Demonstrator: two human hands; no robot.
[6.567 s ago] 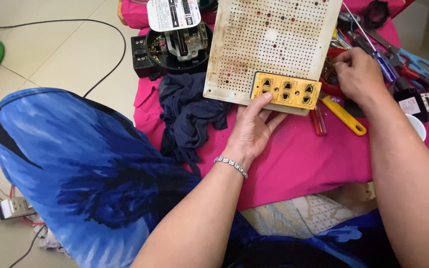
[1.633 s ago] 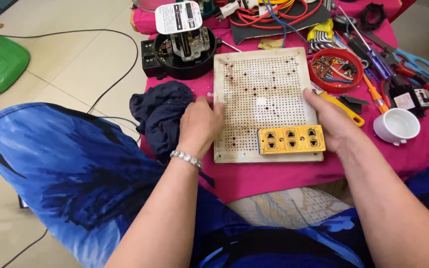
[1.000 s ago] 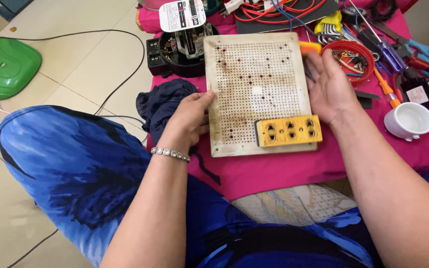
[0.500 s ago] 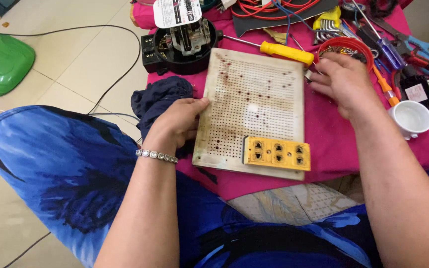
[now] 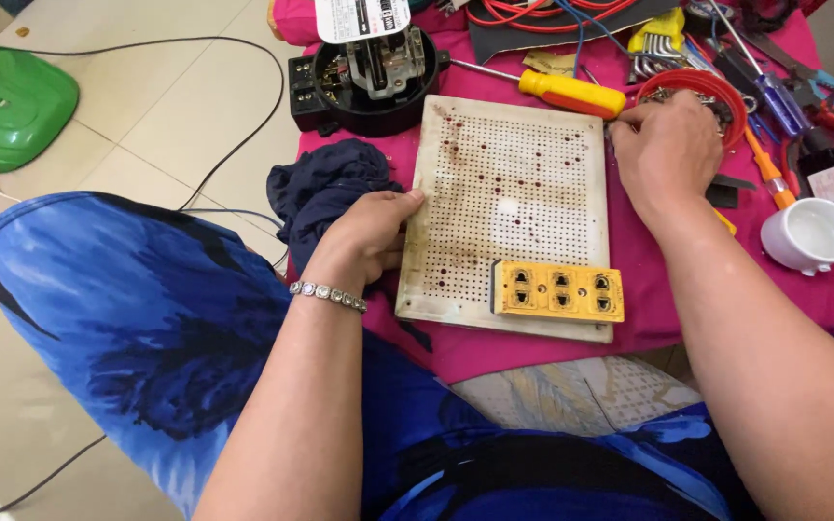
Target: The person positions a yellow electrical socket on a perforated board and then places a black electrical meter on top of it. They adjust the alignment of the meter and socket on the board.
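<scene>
Left hand (image 5: 364, 232), fingers curled, grips the left edge of the cream perforated board (image 5: 512, 212); right hand (image 5: 666, 154), fingers bunched, rests beside the red round tray (image 5: 692, 85).

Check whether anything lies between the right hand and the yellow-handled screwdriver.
Nothing visible does. The right hand rests at the red ring's edge; the yellow-handled screwdriver lies just beyond the perforated board, only bare pink cloth between.

Cream perforated board (image 5: 509, 207) lies flat, yellow socket strip (image 5: 558, 290) mounted near its bottom edge.
</scene>
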